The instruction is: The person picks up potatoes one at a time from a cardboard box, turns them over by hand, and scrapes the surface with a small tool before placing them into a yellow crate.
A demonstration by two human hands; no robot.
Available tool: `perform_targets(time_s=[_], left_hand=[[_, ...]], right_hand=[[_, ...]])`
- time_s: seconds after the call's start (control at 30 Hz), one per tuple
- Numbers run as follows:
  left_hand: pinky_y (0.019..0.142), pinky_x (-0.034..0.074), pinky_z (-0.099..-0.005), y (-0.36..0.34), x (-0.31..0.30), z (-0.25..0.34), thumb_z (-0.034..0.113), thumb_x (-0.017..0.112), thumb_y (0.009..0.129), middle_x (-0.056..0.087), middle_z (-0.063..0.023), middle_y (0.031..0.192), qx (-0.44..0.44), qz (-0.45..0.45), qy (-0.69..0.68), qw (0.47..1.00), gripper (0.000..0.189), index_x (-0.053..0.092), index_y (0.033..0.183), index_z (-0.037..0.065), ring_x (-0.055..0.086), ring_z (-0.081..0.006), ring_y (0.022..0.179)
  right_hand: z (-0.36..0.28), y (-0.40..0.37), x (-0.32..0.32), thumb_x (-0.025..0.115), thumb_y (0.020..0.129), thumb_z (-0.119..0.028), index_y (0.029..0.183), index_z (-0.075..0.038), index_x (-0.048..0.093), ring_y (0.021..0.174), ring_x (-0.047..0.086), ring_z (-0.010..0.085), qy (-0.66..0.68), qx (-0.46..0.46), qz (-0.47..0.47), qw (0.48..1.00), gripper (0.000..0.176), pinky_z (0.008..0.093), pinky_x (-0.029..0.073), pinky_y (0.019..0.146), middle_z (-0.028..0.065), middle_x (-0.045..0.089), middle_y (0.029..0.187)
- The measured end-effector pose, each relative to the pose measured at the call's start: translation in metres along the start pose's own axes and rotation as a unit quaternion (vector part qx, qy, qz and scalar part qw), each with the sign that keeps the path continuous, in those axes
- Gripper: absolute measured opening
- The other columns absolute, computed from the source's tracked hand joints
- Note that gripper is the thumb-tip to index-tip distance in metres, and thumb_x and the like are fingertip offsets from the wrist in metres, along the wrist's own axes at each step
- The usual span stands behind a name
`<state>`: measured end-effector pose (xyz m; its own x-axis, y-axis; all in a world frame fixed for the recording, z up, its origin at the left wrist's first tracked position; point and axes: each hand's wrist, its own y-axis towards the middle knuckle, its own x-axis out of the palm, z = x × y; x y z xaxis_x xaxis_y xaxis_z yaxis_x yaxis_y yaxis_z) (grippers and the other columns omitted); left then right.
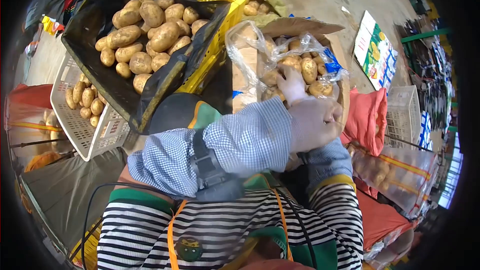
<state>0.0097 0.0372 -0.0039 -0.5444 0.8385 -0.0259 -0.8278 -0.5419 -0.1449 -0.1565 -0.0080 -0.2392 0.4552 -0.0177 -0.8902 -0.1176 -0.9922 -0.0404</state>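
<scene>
An opened cardboard box [246,65] lined with clear plastic stands in front of me, with potatoes [309,70] inside. My right hand [293,86] reaches into it, its fingers extended against the potatoes. Over my right forearm crosses my left hand [314,124], its fingers curled in. What the left fingers grip, if anything, is hidden. My left forearm wears a blue checked sleeve [250,132] with a dark strapped device [205,162]. Part of a similar sleeve [329,162] shows on my right arm.
A yellow crate [212,55] with a black liner holds a heap of potatoes [152,12]. A white crate [105,140] with potatoes stands at left. At right are a red sack [367,120], a white crate [404,112] and a printed cardboard sheet [375,52].
</scene>
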Motion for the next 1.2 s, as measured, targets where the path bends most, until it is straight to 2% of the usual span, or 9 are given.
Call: perform_targets(time_s=[0.17,0.23,0.33,0.5,0.6,0.77,0.93,1.17,1.2], left_hand=[[0.092,0.049,-0.0362,0.000,-0.010,0.007,0.030,0.058,0.090,0.065,-0.0249,0.113,-0.029,0.026,0.012,0.999,0.051,0.053,0.127,-0.003,0.065,-0.0325,0.106],[0.092,0.049,-0.0363,0.001,-0.013,0.008,0.030,0.057,0.090,0.065,-0.0245,0.112,-0.036,0.030,0.016,0.999,0.051,0.052,0.128,-0.003,0.065,-0.0325,0.106],[0.092,0.049,-0.0367,0.001,-0.014,0.009,0.031,0.057,0.089,0.065,-0.0238,0.110,-0.037,0.005,0.016,0.999,0.052,0.052,0.127,-0.004,0.065,-0.0321,0.104],[0.087,0.050,-0.0377,-0.002,0.003,0.001,0.033,0.058,0.087,0.066,-0.0231,0.102,0.013,0.065,-0.001,0.998,0.053,0.053,0.126,-0.002,0.065,-0.0325,0.097],[0.080,0.052,-0.0378,-0.005,0.004,0.008,0.030,0.060,0.086,0.066,-0.0218,0.097,-0.004,0.053,0.017,0.998,0.047,0.056,0.122,-0.001,0.067,-0.0323,0.091],[0.075,0.053,-0.0379,0.000,0.004,0.001,0.025,0.062,0.085,0.066,-0.0209,0.091,0.024,0.069,0.024,0.997,0.041,0.058,0.117,0.000,0.067,-0.0329,0.084],[0.076,0.053,-0.0390,0.008,0.003,-0.014,0.023,0.062,0.085,0.066,-0.0223,0.090,0.061,0.134,0.031,0.989,0.039,0.057,0.116,-0.001,0.067,-0.0341,0.084],[0.078,0.053,-0.0356,0.011,-0.003,-0.010,0.021,0.064,0.085,0.067,-0.0203,0.091,0.083,0.167,-0.012,0.982,0.038,0.057,0.115,-0.002,0.068,-0.0312,0.084],[0.078,0.053,-0.0356,0.014,0.000,-0.012,0.021,0.064,0.085,0.067,-0.0203,0.091,0.090,0.157,-0.014,0.983,0.038,0.057,0.115,-0.002,0.068,-0.0312,0.084]], right_hand=[[-0.023,0.080,0.041,0.070,0.077,-0.027,0.102,0.000,0.062,0.097,0.061,0.0383,-0.195,-0.003,0.114,0.974,0.038,0.0441,0.048,0.086,0.0204,0.062,0.101],[-0.024,0.089,0.038,0.076,0.071,-0.037,0.107,0.003,0.060,0.099,0.061,0.0392,-0.250,-0.080,0.130,0.956,0.056,0.0437,0.049,0.088,0.0240,0.062,0.104],[-0.023,0.100,0.015,0.080,0.066,-0.045,0.111,0.004,0.059,0.102,0.063,0.0388,-0.155,0.043,-0.022,0.987,0.070,0.0422,0.050,0.089,0.0264,0.063,0.109],[-0.025,0.106,0.004,0.078,0.070,-0.035,0.119,0.009,0.053,0.109,0.061,0.0387,-0.017,0.142,-0.043,0.989,0.071,0.0410,0.049,0.095,0.0305,0.061,0.116],[-0.041,0.102,0.019,0.074,0.074,-0.030,0.122,0.010,0.051,0.111,0.061,0.0385,-0.109,0.101,-0.031,0.988,0.067,0.0413,0.048,0.096,0.0313,0.060,0.119],[-0.047,0.115,0.010,0.071,0.075,-0.030,0.102,0.009,0.066,0.113,0.060,0.0398,-0.090,0.146,-0.097,0.980,0.047,0.0407,0.047,0.097,0.0306,0.063,0.112],[-0.045,0.109,-0.004,0.075,0.073,-0.035,0.119,0.012,0.055,0.112,0.061,0.0393,-0.091,0.127,-0.077,0.985,0.069,0.0394,0.048,0.096,0.0313,0.062,0.116],[-0.058,0.061,-0.075,0.082,0.071,-0.030,0.122,0.011,0.050,0.103,0.064,0.0352,0.160,0.136,-0.064,0.976,0.073,0.0371,0.050,0.092,0.0249,0.062,0.116],[-0.055,0.052,-0.075,0.080,0.072,-0.033,0.119,0.008,0.052,0.095,0.064,0.0328,0.316,0.201,-0.075,0.924,0.068,0.0365,0.051,0.087,0.0209,0.064,0.110]])
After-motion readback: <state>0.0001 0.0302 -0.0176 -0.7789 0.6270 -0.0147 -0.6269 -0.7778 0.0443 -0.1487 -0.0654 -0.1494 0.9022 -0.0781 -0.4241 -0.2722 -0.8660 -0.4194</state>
